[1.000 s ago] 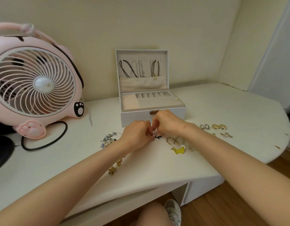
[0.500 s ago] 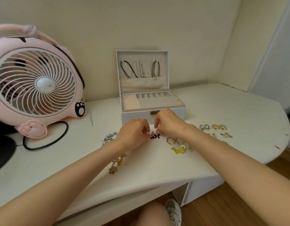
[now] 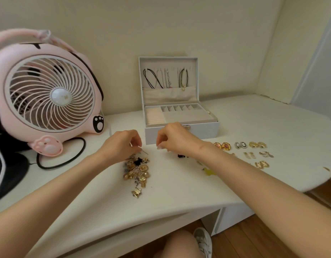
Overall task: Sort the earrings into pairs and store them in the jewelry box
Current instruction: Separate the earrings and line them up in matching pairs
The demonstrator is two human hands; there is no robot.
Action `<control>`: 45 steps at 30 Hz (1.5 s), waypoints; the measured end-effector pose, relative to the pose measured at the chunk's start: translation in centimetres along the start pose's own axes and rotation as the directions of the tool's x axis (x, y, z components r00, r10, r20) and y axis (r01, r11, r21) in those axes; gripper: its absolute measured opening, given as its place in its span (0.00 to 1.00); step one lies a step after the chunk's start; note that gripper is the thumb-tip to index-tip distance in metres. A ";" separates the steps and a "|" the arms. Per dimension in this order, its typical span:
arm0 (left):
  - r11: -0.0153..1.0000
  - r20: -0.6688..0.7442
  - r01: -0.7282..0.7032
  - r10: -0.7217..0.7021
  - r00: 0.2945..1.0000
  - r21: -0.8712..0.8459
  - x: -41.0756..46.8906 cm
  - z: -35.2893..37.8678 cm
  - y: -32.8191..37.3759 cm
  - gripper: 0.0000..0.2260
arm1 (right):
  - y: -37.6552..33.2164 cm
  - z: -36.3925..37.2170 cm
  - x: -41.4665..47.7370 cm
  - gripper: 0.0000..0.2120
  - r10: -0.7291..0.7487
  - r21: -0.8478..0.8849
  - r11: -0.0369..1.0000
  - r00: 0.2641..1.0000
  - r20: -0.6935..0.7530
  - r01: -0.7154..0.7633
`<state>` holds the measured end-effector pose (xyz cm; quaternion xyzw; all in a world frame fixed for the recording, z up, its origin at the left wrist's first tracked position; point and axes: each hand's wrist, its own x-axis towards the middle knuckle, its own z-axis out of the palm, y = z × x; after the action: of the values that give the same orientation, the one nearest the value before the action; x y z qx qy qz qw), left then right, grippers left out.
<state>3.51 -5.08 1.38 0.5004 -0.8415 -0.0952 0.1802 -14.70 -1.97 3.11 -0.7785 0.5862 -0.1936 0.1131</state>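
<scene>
A heap of unsorted earrings (image 3: 136, 170), mostly gold, lies on the white table. My left hand (image 3: 122, 144) is at the heap's top edge, fingers curled, pinching a thin wire earring (image 3: 145, 152). My right hand (image 3: 176, 138) hovers in front of the open white jewelry box (image 3: 198, 131) with curled fingers and nothing visible in them. A pair of small black earrings (image 3: 181, 155) lies on the table under my right wrist. Several sorted pairs are laid out to the right, among them a gold-and-pink pair (image 3: 222, 146). A yellow earring (image 3: 209, 172) is partly hidden by my forearm.
A pink fan (image 3: 49, 94) stands at the left with its black cable (image 3: 68, 161) looped on the table. Necklaces hang inside the box lid (image 3: 168, 79). The table's curved front edge (image 3: 179, 207) is close to me; my knee and shoe show below it.
My hands have moved apart. The black earrings they held together now lie on the table, and my left hand has gone left to the heap.
</scene>
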 end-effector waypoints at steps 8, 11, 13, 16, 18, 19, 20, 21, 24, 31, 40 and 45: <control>0.990 0.037 0.134 -0.136 0.990 0.048 -0.2 -0.1 -2.5 0.04 | -1.6 3.3 2.0 0.09 -0.023 0.017 1.000 0.999 0.028 0.022; 0.991 0.013 0.131 -0.131 0.991 0.025 -0.2 0.1 -2.7 0.04 | -1.9 4.1 2.5 0.10 -0.019 0.012 1.000 1.000 0.024 0.019; 0.992 0.015 0.127 -0.127 0.992 -0.017 -0.4 0.3 -2.6 0.04 | -2.1 4.5 2.8 0.11 -0.014 0.026 1.000 1.000 0.019 0.014; 0.991 0.057 0.133 -0.132 0.990 -0.017 -0.5 0.5 -2.6 0.06 | -2.4 4.9 3.0 0.10 -0.011 -0.006 1.000 1.000 0.011 0.011; 0.991 0.037 0.135 -0.136 0.990 0.016 -0.6 0.6 -2.7 0.06 | -2.5 5.1 3.1 0.06 -0.012 -0.024 1.000 1.000 -0.007 0.012; 0.991 0.004 0.136 -0.136 0.991 0.022 -0.6 0.5 -2.9 0.06 | -2.5 5.2 3.1 0.05 -0.016 -0.033 0.999 1.000 -0.016 0.015; 0.991 -0.034 0.131 -0.130 0.991 0.023 -0.7 0.3 -3.1 0.06 | -2.5 5.2 3.0 0.04 -0.021 -0.043 0.999 1.000 -0.022 0.020; 0.992 -0.064 0.123 -0.121 0.991 0.020 -0.8 0.1 -3.2 0.06 | -2.5 5.2 3.0 0.04 -0.025 -0.052 0.998 0.999 -0.028 0.023; 0.996 -0.008 0.084 -0.084 0.996 -0.032 -1.4 -1.1 -3.3 0.08 | -2.3 4.8 2.6 0.06 -0.026 -0.016 1.000 0.998 -0.052 0.025; 0.998 0.203 0.048 -0.037 0.979 -0.049 -2.6 -1.1 -2.9 0.09 | -2.2 3.6 1.9 0.06 0.011 0.219 0.976 0.998 -0.069 0.005; 0.999 0.091 0.028 -0.024 0.996 -0.043 -2.5 -1.6 -3.1 0.13 | -1.5 2.3 0.5 0.12 0.049 0.401 0.916 0.994 -0.101 -0.004; 1.000 0.052 -0.004 0.005 0.999 -0.012 -2.2 -2.5 -2.8 0.11 | -1.2 1.6 -0.1 0.09 0.054 0.398 0.917 0.998 -0.034 -0.036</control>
<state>7.75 -4.42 2.23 0.4948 -0.8464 -0.1130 0.1616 -12.98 -1.62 2.15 -0.7212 0.5548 -0.3232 0.2600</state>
